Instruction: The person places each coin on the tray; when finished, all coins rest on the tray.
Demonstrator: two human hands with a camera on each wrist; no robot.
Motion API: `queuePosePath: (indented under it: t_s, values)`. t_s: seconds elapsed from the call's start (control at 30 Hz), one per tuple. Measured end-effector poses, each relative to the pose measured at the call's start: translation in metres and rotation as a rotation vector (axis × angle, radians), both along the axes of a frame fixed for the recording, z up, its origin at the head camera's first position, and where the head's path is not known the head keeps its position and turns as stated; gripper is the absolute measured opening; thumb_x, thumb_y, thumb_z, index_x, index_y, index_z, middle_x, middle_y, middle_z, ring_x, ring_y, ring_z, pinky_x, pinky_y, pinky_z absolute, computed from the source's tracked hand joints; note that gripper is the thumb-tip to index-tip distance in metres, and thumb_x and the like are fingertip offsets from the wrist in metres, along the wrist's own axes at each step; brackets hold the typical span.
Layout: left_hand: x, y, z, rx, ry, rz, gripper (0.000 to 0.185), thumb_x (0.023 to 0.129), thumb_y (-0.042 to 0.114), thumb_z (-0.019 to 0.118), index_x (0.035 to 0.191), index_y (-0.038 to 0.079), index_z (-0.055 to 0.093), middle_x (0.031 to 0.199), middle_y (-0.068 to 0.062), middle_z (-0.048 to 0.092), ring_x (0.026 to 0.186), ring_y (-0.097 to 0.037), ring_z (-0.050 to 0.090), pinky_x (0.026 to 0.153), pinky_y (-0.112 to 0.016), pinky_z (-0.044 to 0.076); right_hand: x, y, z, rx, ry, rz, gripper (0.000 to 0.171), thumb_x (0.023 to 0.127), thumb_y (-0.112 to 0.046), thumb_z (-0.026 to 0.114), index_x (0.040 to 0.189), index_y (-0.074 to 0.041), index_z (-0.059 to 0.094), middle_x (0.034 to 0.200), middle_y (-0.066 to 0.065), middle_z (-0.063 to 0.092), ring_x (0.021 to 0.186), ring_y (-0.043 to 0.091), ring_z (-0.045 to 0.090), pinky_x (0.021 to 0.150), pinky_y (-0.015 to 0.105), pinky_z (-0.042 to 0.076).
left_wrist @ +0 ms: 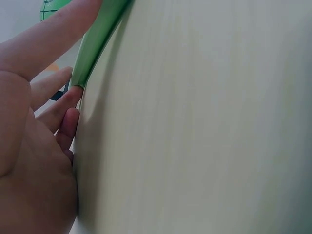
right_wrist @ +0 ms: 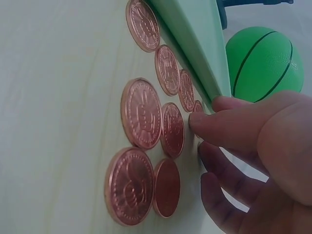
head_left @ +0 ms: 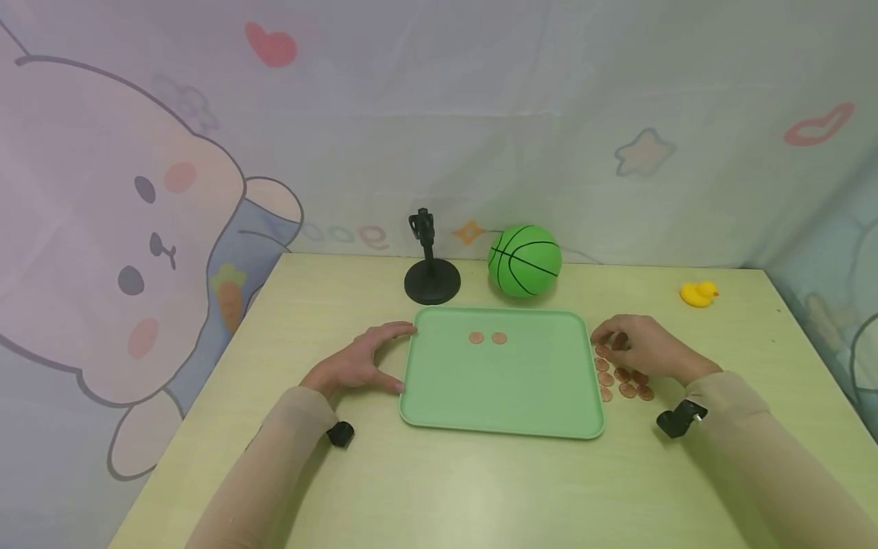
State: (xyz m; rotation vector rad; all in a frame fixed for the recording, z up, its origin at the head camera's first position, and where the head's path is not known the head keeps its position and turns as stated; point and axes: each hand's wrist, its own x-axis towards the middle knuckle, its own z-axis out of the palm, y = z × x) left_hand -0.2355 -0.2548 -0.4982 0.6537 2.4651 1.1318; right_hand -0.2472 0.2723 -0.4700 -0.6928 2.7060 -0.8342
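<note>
My left hand (head_left: 357,360) rests against the left edge of a green tray (head_left: 504,389), thumb and fingers spread along it. In the left wrist view, its fingertips touch the tray's side. Two copper coins (head_left: 488,338) lie near the tray's far side. Just beyond the right edge, my right hand (head_left: 639,347) bends its thumb and fingers down over a coin (head_left: 620,341). Whether it pinches that coin I cannot tell. Several more copper coins (right_wrist: 141,112) lie flat beside the tray, some touching. The right thumb (right_wrist: 214,127) partly covers the farthest coin in that row.
Behind the tray stand a black stand with a round base (head_left: 432,282) and a green ball with black lines (head_left: 524,261). A yellow toy duck (head_left: 698,294) sits at the back right of the pale table (head_left: 466,488). A printed cloth (head_left: 439,137) hangs behind.
</note>
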Motion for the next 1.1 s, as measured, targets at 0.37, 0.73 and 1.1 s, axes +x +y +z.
queuePosePath:
  t_s: [0.37, 0.73, 1.1]
  values:
    - [0.0002, 0.0016, 0.0028, -0.001, 0.002, 0.000, 0.103, 0.071, 0.028, 0.099, 0.159, 0.025, 0.045, 0.170, -0.003, 0.033, 0.158, -0.034, 0.020, 0.126, -0.065, 0.014, -0.0029, 0.0002, 0.0034, 0.016, -0.030, 0.004, 0.018, 0.095, -0.005, 0.073, 0.114, -0.006, 0.075, 0.098, 0.000, 0.071, 0.080, 0.015, 0.064, 0.076, 0.032, 0.057]
    - [0.0008, 0.0008, 0.0037, -0.013, 0.012, -0.011, 0.103, 0.072, 0.029, 0.098, 0.160, 0.023, 0.044, 0.170, -0.004, 0.032, 0.158, -0.034, 0.020, 0.127, -0.064, 0.015, -0.0081, 0.0005, 0.0023, 0.022, -0.088, 0.022, 0.019, 0.095, -0.004, 0.070, 0.113, -0.003, 0.074, 0.099, 0.001, 0.075, 0.087, 0.016, 0.069, 0.082, 0.039, 0.060]
    - [-0.0013, 0.0001, 0.0000, 0.000, -0.013, -0.002, 0.102, 0.072, 0.029, 0.099, 0.159, 0.026, 0.045, 0.171, -0.003, 0.032, 0.158, -0.033, 0.019, 0.127, -0.065, 0.014, -0.0065, -0.0016, 0.0056, 0.036, -0.078, 0.034, 0.012, 0.096, -0.005, 0.071, 0.108, -0.003, 0.074, 0.094, 0.000, 0.073, 0.083, 0.015, 0.067, 0.081, 0.036, 0.059]
